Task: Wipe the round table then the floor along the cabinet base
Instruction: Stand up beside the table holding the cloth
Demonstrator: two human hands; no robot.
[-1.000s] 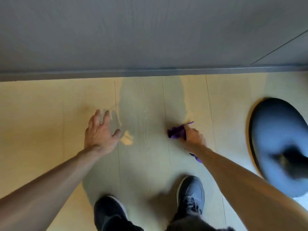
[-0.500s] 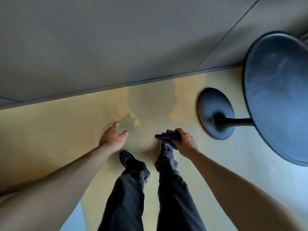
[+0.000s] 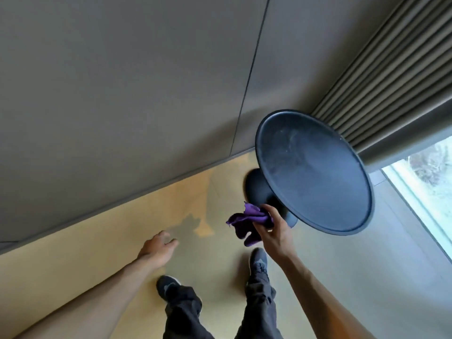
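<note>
floor (image 3: pixel 97 265): wood | on it: round table (image 3: pixel 315 172) base, shoes (image 3: pixel 258 261)

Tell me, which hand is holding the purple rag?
The right hand holds the purple rag, bunched in its fingers near the round table. The left hand holds nothing; its fingers are loose and spread above the floor.

A crumpled purple cloth (image 3: pixel 247 221) is held above the floor (image 3: pixel 97 260), just beside the dark round tabletop (image 3: pixel 315 174), whose surface is streaked with faint smears.
</note>
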